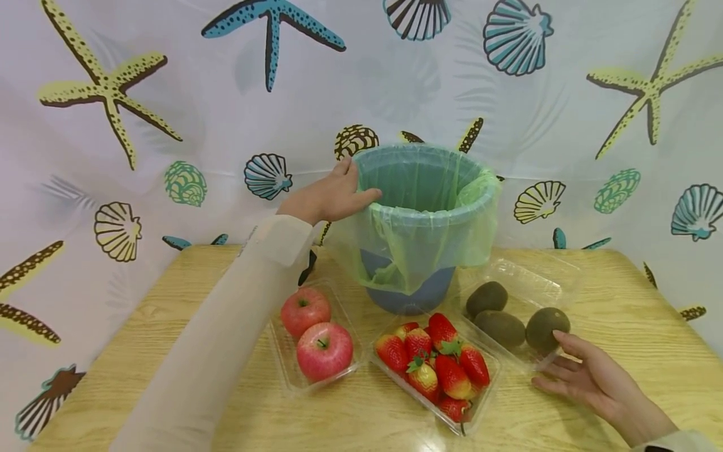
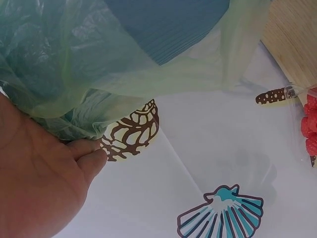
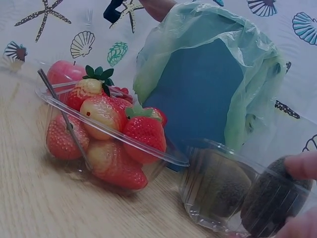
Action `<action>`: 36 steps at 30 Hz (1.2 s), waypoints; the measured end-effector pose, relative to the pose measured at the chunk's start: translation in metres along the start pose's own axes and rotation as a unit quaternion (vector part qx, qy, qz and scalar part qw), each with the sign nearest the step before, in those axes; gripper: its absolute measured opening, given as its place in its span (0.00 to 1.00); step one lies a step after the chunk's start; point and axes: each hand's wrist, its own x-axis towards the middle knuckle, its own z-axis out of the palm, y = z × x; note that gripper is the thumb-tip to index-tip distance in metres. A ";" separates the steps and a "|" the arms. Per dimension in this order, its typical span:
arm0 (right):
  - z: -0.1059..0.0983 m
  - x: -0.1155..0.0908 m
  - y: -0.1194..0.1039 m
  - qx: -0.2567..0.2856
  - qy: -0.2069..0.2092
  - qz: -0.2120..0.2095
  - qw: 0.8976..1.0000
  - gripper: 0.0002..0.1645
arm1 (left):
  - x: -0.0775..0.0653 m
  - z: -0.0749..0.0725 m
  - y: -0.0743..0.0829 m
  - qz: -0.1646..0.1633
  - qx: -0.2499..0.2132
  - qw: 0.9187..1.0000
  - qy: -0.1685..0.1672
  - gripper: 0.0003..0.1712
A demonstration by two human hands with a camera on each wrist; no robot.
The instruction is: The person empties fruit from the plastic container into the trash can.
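Note:
A blue trash bin (image 1: 408,301), lined with a thin green plastic bag (image 1: 395,251), stands upright at the back. My left hand (image 1: 333,198) grips the left side of its rim through the bag, thumb toward the front; the bag hides some fingertips in the left wrist view. At the right, a clear plastic container (image 1: 519,279) holds a few brown kiwis (image 1: 499,328). My right hand (image 1: 590,376) is at its near right corner, thumb against the nearest kiwi (image 3: 270,208), the other fingers loosely extended by the container's outer wall.
A clear tray of strawberries (image 1: 435,370) sits in front of the bin. Left of it, another clear tray (image 1: 288,376) holds two red apples (image 1: 324,351). Everything stands on a wooden table (image 1: 627,301), before a curtain (image 1: 316,94) printed with shells and starfish.

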 end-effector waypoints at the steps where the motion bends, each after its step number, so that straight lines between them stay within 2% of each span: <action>1: 0.000 0.001 0.000 0.004 0.002 -0.001 1.000 0.07 | 0.000 0.000 0.000 0.000 0.002 1.000 0.000 0.50; 4: -0.002 0.003 0.000 0.012 0.018 -0.005 1.000 0.11 | 0.001 -0.001 0.001 0.000 0.008 1.000 -0.001 0.50; 9: -0.006 0.005 0.001 0.006 0.015 -0.018 1.000 0.05 | 0.000 -0.002 0.000 0.000 0.010 1.000 -0.003 0.50; 16: -0.005 0.002 -0.001 0.024 -0.029 -0.027 0.999 0.08 | 0.001 -0.002 0.000 0.000 0.008 1.000 -0.004 0.50; 25: -0.001 -0.005 -0.014 -0.003 -0.113 -0.060 0.992 0.18 | -0.002 -0.001 0.001 -0.007 0.003 1.000 -0.006 0.50; 31: 0.000 -0.010 -0.024 -0.016 -0.113 -0.087 0.990 0.20 | -0.004 -0.001 0.000 -0.001 0.005 1.000 -0.006 0.49; 36: 0.000 -0.014 -0.034 -0.025 -0.077 -0.115 0.990 0.19 | -0.005 0.000 0.000 0.002 0.005 1.000 -0.003 0.49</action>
